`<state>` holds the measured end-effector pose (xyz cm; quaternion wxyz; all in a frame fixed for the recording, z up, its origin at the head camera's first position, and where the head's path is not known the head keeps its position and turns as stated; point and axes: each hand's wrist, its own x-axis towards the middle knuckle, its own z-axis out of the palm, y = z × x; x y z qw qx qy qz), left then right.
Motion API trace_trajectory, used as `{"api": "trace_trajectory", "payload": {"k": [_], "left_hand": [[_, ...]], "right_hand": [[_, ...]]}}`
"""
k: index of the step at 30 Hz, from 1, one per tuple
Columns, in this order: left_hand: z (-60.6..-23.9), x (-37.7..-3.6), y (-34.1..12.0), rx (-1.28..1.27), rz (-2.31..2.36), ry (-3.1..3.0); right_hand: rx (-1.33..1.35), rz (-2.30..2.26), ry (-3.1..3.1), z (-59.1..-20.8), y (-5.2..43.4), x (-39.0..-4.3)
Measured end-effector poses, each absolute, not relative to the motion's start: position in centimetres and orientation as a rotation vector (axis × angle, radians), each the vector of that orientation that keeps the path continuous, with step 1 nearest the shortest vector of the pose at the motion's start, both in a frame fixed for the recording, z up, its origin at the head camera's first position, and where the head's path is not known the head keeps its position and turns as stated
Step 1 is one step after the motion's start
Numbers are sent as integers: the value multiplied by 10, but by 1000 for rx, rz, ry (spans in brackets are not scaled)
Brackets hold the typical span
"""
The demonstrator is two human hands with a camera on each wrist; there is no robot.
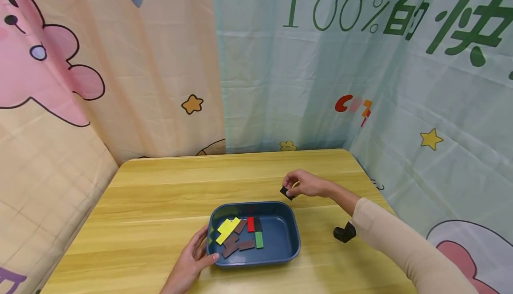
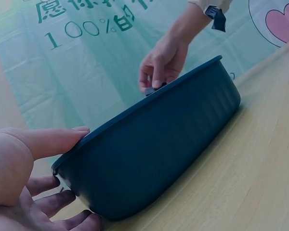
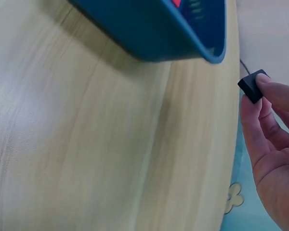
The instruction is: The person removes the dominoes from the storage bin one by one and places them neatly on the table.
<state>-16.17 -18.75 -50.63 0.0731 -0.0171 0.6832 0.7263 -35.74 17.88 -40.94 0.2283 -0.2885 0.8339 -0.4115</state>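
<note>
In the head view a blue plastic tub (image 1: pixel 256 265) stands on the table. My left hand (image 1: pixel 194 256) holds its left front corner, thumb on the rim and fingers against the outer wall, as the left wrist view also shows. Inside lie yellow blocks (image 1: pixel 227 228), several brown blocks (image 1: pixel 246 245), a red block (image 1: pixel 250 224), a green block (image 1: pixel 258 239) and a dark block (image 1: pixel 258 224). Beyond the tub's right back corner, my right hand (image 1: pixel 304 183) pinches a small black block (image 3: pixel 252 86) between thumb and fingertips, raised above the table.
The wooden table (image 1: pixel 160 187) has rounded far corners and meets printed curtains (image 1: pixel 260 84) at the back and sides. A black lumpy object (image 1: pixel 344 232) shows beside the right sleeve (image 1: pixel 396 240); I cannot tell whether it is attached to the arm.
</note>
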Motion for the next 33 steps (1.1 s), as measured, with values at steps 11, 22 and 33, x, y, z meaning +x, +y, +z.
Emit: {"api": "trace_trajectory", "payload": {"k": [11, 22, 33], "left_hand": [[-508, -159, -189, -24, 2180, 1991], [-505, -160, -191, -9, 2182, 1942], [-507, -157, -193, 28, 2199, 1905]], "right_hand": [[-365, -1483, 2272, -474, 217, -368], [-178, -1350, 2505, -490, 207, -364], [-144, -1016, 2792, -484, 201, -357]]}}
